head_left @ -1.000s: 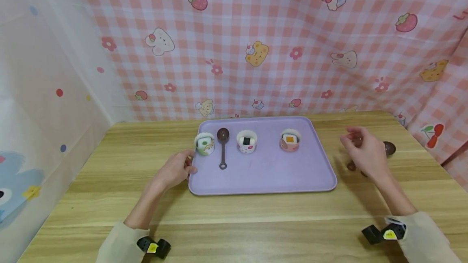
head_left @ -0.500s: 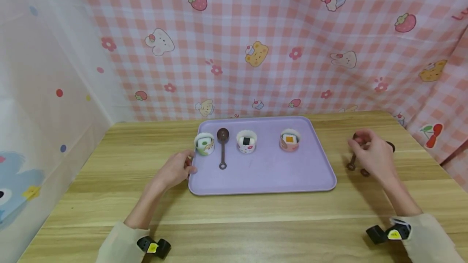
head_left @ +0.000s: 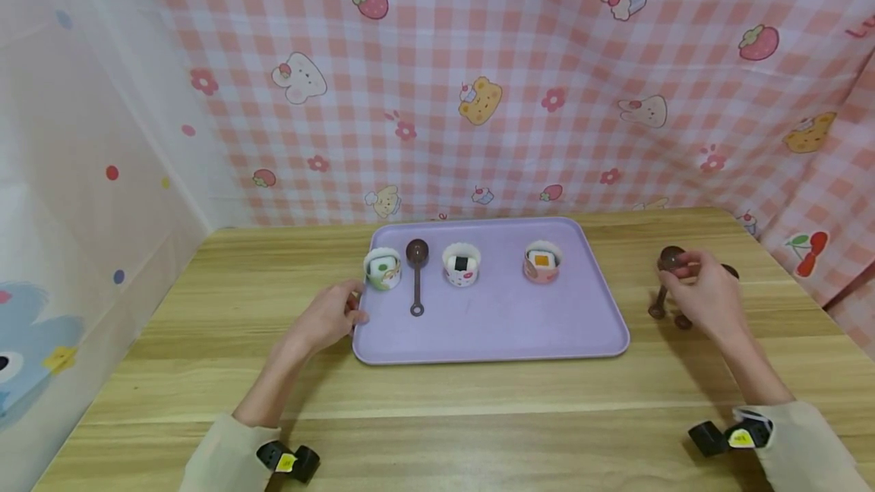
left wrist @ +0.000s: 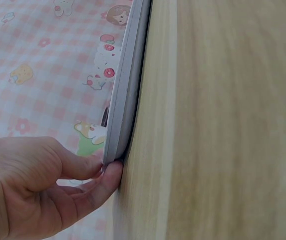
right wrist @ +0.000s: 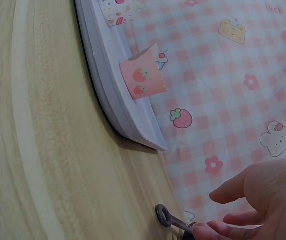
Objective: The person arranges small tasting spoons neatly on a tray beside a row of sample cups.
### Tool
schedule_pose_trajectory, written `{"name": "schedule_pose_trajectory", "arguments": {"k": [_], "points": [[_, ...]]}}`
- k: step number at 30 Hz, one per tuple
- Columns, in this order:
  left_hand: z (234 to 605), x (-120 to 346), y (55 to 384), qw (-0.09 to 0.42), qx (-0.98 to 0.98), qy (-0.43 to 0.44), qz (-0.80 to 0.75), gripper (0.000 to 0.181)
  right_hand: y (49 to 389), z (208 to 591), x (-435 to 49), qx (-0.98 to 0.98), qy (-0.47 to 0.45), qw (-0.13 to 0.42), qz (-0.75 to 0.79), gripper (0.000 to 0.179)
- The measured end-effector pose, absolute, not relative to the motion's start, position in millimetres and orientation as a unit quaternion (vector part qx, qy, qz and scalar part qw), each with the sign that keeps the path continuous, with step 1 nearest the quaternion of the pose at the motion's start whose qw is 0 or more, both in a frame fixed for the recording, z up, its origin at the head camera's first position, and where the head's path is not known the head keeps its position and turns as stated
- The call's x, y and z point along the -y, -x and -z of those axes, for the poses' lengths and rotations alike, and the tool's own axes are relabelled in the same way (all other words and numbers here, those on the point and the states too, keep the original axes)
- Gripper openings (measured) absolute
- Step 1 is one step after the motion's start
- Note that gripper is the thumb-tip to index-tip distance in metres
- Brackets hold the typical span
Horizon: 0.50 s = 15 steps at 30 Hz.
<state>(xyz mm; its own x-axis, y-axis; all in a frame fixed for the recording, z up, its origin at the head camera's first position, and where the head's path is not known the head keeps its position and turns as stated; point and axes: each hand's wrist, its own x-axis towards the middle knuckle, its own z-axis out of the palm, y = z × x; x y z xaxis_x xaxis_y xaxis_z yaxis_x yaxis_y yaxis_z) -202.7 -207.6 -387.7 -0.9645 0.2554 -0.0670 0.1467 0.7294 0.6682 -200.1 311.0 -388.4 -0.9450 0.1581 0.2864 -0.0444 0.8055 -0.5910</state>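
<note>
My left hand [head_left: 330, 315] pinches the left edge of the lilac tray [head_left: 478, 340]; in the left wrist view the thumb lies at the rim and a finger [left wrist: 108, 177] reaches under it. To the tray's right, my right hand [head_left: 707, 298] hovers over two brown scoop spoons. The nearer spoon [head_left: 673, 257] has its bowl by the fingertips and its ring end toward me. A second spoon [head_left: 682, 321] is mostly hidden under the hand. In the right wrist view the thumb stands apart from the fingers [right wrist: 242, 219], which touch or overlap a spoon handle [right wrist: 175, 222].
On the tray stand a green-patterned paper cup [head_left: 383, 272], a white patterned cup [head_left: 461, 268] and a pink cup [head_left: 542, 266], each with a small white block inside. Another brown scoop spoon [head_left: 417, 279] lies between the first two cups. A checked curtain [head_left: 437, 97] hangs behind the wooden table [head_left: 478, 416].
My right hand has moved right and slightly toward me over the spoons, uncovering the nearer spoon's bowl and handle. The left hand and tray stay in place.
</note>
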Motion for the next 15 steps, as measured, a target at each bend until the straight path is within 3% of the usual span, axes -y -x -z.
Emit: {"name": "schedule_pose_trajectory", "arguments": {"k": [15], "points": [[386.6,207.6,202.1,0.074,-0.927,-0.111,-0.35,0.037,197.1,391.0,-315.7,0.945,0.031,0.091,-0.313,0.05]]}}
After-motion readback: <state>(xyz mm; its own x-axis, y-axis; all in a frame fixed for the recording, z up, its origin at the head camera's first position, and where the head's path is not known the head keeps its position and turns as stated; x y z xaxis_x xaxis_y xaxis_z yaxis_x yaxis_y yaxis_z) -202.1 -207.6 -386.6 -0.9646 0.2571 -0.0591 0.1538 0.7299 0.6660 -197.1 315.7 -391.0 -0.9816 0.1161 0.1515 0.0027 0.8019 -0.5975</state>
